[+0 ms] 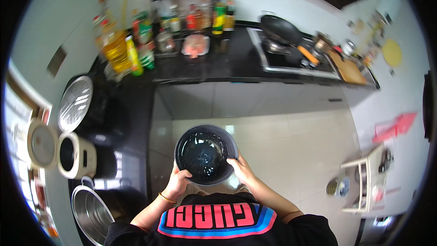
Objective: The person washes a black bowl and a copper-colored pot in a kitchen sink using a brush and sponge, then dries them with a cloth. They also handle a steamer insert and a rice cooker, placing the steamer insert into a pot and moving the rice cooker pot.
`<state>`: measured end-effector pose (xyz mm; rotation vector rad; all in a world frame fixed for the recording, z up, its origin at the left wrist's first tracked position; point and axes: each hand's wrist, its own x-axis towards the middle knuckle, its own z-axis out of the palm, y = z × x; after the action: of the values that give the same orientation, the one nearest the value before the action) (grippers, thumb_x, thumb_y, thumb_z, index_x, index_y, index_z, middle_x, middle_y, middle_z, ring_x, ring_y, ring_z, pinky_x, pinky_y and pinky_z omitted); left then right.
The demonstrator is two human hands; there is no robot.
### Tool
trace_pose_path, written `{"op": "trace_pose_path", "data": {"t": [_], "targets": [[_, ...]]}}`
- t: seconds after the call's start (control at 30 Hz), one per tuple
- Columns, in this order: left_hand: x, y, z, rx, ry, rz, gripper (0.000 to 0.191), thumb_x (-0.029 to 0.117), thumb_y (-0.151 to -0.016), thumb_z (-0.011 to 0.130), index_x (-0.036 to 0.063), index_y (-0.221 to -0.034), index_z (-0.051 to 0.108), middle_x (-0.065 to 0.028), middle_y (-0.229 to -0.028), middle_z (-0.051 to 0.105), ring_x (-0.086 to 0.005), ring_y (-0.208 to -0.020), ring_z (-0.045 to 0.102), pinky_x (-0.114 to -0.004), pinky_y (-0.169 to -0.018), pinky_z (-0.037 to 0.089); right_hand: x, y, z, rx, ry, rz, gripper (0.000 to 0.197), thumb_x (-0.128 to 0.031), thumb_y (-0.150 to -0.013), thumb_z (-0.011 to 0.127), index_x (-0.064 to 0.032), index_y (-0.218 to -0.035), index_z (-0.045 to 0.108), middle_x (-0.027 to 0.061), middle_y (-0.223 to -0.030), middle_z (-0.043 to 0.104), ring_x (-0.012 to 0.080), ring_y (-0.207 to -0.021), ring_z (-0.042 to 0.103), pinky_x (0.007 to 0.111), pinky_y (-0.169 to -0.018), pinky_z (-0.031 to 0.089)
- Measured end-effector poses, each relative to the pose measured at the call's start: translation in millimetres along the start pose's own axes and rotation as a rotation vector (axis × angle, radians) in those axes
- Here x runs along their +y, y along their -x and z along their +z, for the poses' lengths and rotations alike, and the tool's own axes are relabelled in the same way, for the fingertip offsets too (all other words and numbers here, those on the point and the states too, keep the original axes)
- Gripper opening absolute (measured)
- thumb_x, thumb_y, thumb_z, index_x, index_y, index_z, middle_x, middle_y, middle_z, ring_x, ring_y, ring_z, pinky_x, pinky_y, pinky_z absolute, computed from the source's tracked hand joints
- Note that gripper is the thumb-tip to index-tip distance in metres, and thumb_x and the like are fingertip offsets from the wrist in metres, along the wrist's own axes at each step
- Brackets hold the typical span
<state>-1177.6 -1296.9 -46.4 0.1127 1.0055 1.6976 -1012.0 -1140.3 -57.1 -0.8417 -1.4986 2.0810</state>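
Note:
A dark round inner pot (206, 127), like that of a rice cooker, is held level in front of my body over the floor. My left hand (177, 182) grips its lower left rim, thumb over the edge. On the right side my right hand (240, 169) clasps the rim the same way, its thumb inside; the fingers of both hands are mostly hidden under the pot. Bright reflections lie on the glossy inside; whether liquid is in it I cannot tell for certain. To the left, a cream rice cooker (89, 159) stands with its lid (42, 143) raised and a dark cavity showing.
A large steel pot (94, 215) and a black appliance with a silvery round top (75, 104) flank the cooker on the black counter (136, 109). Ahead are oil bottles (116, 48), a tray of pinkish food (195, 46) and a wok (280, 29) on the stove. A white rack (365, 181) stands right.

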Motion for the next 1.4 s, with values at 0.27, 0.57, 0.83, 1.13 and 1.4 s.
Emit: {"op": "trace_pose_path", "data": {"t": [0.27,0.57,0.83,1.13,1.4], "targets": [[-139.1,-63.6,199.9,-0.375,-0.168,-0.342,0.067,-0.007,-0.063,0.04,0.0134,-0.125,0.029,-0.0121,-0.117,0.044,-0.0315,-0.103,0.048,-0.054,-0.077,0.047,-19.3,122.4,-221.3,0.39,-0.315,-0.074,0.058,-0.022,-0.082,0.05,0.0006,-0.131,0.028,0.0106,-0.123,0.044,0.0189,-0.109,0.044,0.028,-0.094,0.033],[-315.8,-91.9,417.9,-0.558,-0.377,-0.624,0.048,0.004,-0.064,0.043,-0.0088,-0.11,0.046,-0.0192,-0.102,0.057,-0.0322,-0.089,0.059,-0.049,-0.079,0.048,-60.7,255.1,-434.6,0.722,-0.259,-0.355,0.061,-0.019,-0.083,0.046,-0.0002,-0.135,0.021,0.0138,-0.131,0.036,0.0213,-0.121,0.032,0.031,-0.101,0.022],[-450.3,-146.4,584.3,-0.734,-0.543,-0.854,0.066,-0.002,-0.061,0.043,0.0071,-0.125,0.029,-0.015,-0.108,0.047,-0.0306,-0.091,0.055,-0.048,-0.067,0.054,-77.3,315.3,-577.2,1.111,-0.445,-0.415,0.057,-0.016,-0.079,0.046,-0.0003,-0.131,0.029,0.0123,-0.124,0.042,0.0202,-0.114,0.038,0.029,-0.098,0.027],[-587.7,-230.3,773.9,-1.073,-0.622,-0.95,0.082,0.0,-0.064,0.05,0.018,-0.136,0.013,-0.0125,-0.122,0.034,-0.0296,-0.106,0.046,-0.043,-0.07,0.054,-95.9,331.4,-762.6,1.406,-0.733,-0.493,0.044,-0.015,-0.072,0.046,0.0029,-0.112,0.046,0.0117,-0.109,0.054,0.022,-0.102,0.05,0.033,-0.092,0.037],[-675.9,-296.1,970.3,-1.077,-0.756,-1.024,0.074,0.02,-0.074,0.056,0.0172,-0.135,0.014,-0.0123,-0.132,0.027,-0.0331,-0.118,0.035,-0.058,-0.082,0.043,-191.7,332.3,-961.9,1.398,-0.865,-0.471,0.045,-0.019,-0.075,0.044,-0.0001,-0.115,0.046,0.0113,-0.114,0.053,0.0242,-0.106,0.048,0.036,-0.094,0.036]]}}
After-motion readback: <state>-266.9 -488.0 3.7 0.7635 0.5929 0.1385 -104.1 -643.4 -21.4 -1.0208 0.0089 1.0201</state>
